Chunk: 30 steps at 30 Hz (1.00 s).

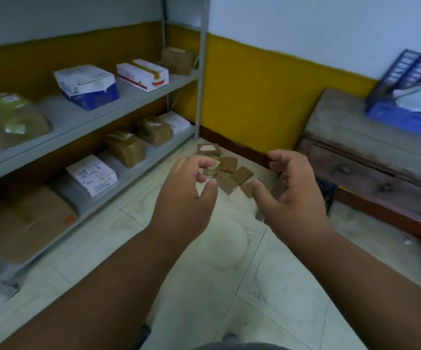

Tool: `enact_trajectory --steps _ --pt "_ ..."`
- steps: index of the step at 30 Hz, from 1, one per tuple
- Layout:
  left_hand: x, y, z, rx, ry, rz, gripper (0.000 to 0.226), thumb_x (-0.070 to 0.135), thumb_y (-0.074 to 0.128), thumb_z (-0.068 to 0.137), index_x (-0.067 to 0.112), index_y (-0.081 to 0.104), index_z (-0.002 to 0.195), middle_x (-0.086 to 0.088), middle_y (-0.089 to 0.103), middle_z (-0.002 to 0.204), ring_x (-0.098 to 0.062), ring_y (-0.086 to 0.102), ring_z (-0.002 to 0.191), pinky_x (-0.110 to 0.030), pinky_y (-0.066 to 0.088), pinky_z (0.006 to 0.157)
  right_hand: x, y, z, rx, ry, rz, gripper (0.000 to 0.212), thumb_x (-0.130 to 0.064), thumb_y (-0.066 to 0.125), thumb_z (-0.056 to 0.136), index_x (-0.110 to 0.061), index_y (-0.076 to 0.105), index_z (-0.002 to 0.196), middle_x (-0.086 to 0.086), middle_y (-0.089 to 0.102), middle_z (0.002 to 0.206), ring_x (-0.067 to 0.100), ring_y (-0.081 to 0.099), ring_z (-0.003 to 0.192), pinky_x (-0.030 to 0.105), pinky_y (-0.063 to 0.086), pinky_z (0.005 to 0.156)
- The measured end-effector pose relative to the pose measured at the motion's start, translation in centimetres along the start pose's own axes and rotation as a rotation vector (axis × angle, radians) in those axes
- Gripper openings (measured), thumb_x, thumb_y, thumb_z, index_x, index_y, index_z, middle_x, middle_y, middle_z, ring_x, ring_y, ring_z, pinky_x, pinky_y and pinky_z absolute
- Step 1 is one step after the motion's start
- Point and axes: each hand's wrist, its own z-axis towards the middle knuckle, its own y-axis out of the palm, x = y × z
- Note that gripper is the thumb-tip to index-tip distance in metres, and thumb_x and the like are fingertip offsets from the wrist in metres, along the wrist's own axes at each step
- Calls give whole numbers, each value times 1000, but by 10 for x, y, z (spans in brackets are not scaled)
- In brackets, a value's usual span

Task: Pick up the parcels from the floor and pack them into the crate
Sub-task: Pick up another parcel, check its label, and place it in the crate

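Head view: parcels (226, 170) on floor (204, 261) beyond both hands' empty fingers (205, 162).

We're looking at pale floor tiles (204, 261), a white wall with a yellow lower band (250, 97), grey metal shelving (128, 102) left, a worn wooden bench (371, 152) right.

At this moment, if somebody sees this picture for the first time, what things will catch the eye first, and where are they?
First come the two bare hands in the middle, the left hand and the right hand, both raised with loosely curled fingers and holding nothing. Just beyond them, a heap of small brown parcels lies on the pale tiled floor near the yellow wall. On the left, a grey shelf unit carries boxes and packets.
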Motion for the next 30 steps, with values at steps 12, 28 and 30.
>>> enact_trajectory --steps 12,28,30 --pt "-5 126 98 -150 11 -39 29 15 53 96 30 56 121 24 50 110 5 53 103 -10 43 82 116 -10 93 31 155 11 51 -31 75 84 -43 42 120 -15 48 118 3 50 111 9 37 86" --pt "-126 156 385 -240 -2 -191 26 15 56 92 32 54 112 13 57 102 2 55 88 -22 45 70 133 94 338 107 267 -22 62 -31 75 85 -25 45 138 -10 50 129 2 50 115 9 38 89" --pt "-135 170 404 -257 -7 -219 25 14 56 92 29 55 112 11 60 104 -1 57 88 -20 47 71 142 103 354 108 280 -22 62 -30 76 85 -24 45 138 -8 50 131 2 50 118 13 40 93"
